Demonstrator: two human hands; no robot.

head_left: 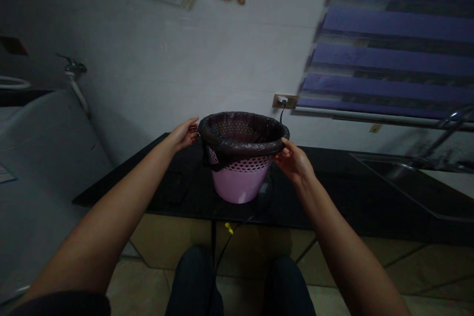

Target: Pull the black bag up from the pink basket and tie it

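A pink trash can (240,182) with a perforated upper wall stands upright on the black counter. A black trash bag (244,148) lines it and is folded outward over the rim, with a loose part hanging at the left. My left hand (183,134) is beside the left rim, its fingers loosely bent and apart; whether the fingertips touch the bag is hard to see. At the right rim, my right hand (294,159) has its thumb on top of the folded bag and its fingers curled below.
The black counter (314,197) runs along a tiled wall, with a sink (392,170) and faucet at the right. A plugged-in cord (282,113) hangs from a wall outlet (277,101). Another cord with a yellow tie (229,228) crosses the front edge. A white appliance (48,158) stands left.
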